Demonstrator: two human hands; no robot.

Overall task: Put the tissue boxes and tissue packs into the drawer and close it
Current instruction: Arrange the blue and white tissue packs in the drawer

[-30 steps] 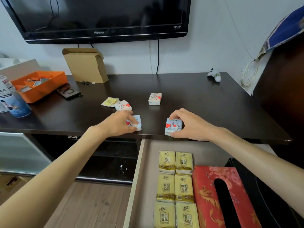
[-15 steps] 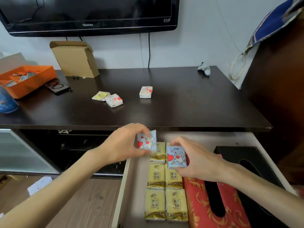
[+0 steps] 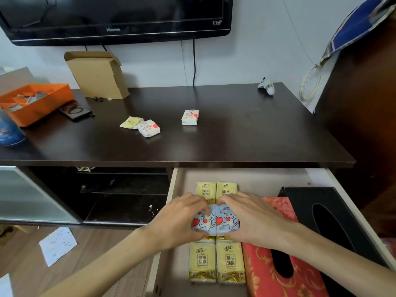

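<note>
The drawer [image 3: 171, 198] stands pulled out under the dark table. Inside lie several yellow tissue packs [image 3: 216, 262] in two columns, a red tissue box [image 3: 267, 273] and a black tissue box [image 3: 330, 219]. My left hand [image 3: 180, 219] holds a blue tissue pack [image 3: 202, 222] and my right hand [image 3: 250, 219] holds a second blue tissue pack [image 3: 227, 220]; the two packs sit side by side on top of the middle yellow packs. On the table lie a white pack [image 3: 190, 117], another white pack [image 3: 149, 128] and a yellow pack [image 3: 131, 122].
An open cardboard box [image 3: 96, 75], an orange tray [image 3: 34, 101], a black flat item [image 3: 75, 110] and a blue container [image 3: 8, 129] stand at the table's left. A small white figure [image 3: 266, 86] sits far right. A TV [image 3: 115, 16] hangs above. Paper [image 3: 57, 245] lies on the floor.
Both hands picked the blue packs off the table's front edge, carried them down over the drawer and brought them together onto the yellow packs.
</note>
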